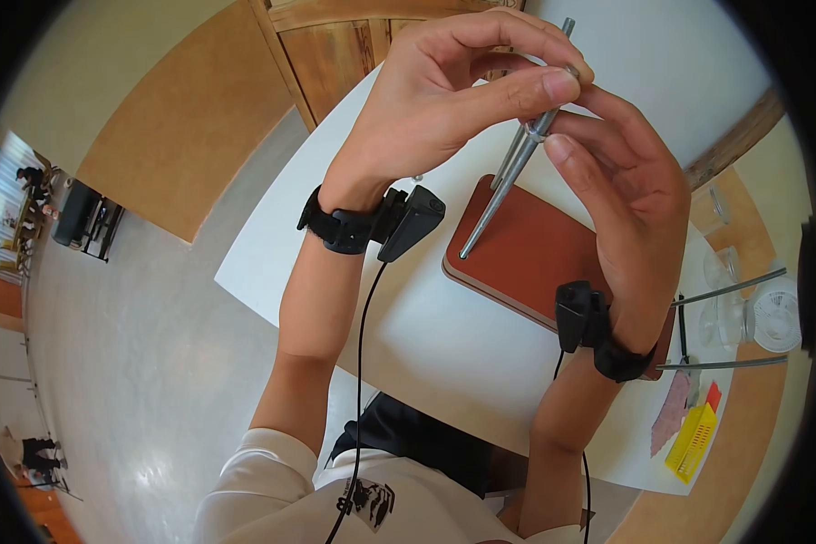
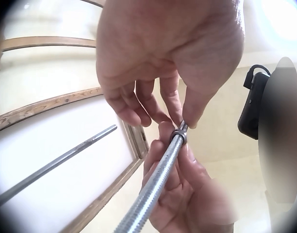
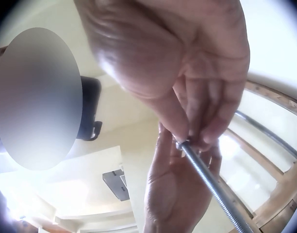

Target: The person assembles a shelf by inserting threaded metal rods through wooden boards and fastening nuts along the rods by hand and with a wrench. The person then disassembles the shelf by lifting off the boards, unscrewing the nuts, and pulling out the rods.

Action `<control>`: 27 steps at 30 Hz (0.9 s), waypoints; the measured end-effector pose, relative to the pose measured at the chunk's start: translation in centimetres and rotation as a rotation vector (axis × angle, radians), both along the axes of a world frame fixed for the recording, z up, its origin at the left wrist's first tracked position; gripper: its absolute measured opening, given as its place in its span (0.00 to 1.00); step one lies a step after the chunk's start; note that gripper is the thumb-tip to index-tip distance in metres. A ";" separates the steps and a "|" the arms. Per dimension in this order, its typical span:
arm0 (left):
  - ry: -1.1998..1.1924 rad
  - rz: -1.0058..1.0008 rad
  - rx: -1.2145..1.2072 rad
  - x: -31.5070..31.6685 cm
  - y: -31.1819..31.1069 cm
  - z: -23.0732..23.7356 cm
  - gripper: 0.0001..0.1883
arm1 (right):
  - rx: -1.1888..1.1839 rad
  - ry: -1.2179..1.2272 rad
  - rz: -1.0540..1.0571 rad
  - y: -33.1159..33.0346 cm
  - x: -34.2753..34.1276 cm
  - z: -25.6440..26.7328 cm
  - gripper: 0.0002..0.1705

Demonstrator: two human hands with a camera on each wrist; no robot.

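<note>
Upright metal threaded rods stand on a reddish-brown slab (image 1: 535, 258) with rounded corners. Both hands meet at the upper part of one threaded rod (image 1: 494, 204), whose foot is at the slab's near left corner. A nut (image 2: 179, 136) sits around this rod close to its top end. My left hand (image 1: 480, 86) pinches the rod's top between thumb and fingertips, just above the nut. Just below, my right hand (image 1: 630, 181) has its thumb and fingertips at opposite sides of the nut. A second rod (image 2: 56, 165) stands behind, partly covered by the left hand in the head view.
The slab lies on a white table (image 1: 399, 317). Two more rods (image 1: 730, 286) rise at its right. Beyond them are clear plastic containers (image 1: 775, 313). A yellow basket-like piece (image 1: 692, 442) and a pink cloth (image 1: 671, 414) lie near the right edge. A wooden chair (image 1: 331, 54) stands behind.
</note>
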State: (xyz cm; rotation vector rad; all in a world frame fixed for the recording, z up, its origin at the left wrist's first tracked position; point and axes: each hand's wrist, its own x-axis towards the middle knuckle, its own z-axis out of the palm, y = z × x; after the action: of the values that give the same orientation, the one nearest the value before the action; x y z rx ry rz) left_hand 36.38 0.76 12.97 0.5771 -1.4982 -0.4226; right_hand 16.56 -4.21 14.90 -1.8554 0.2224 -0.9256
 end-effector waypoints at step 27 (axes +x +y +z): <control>0.075 -0.048 0.145 -0.3 0.9 0.1 0.12 | -0.015 0.035 -0.190 -1.1 -1.1 0.3 0.25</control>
State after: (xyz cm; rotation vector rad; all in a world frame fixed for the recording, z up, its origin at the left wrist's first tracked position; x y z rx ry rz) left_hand 36.10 1.63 13.06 0.6336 -1.4191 -0.5882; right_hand 15.42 -5.36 15.19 -1.8891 0.4201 -1.0258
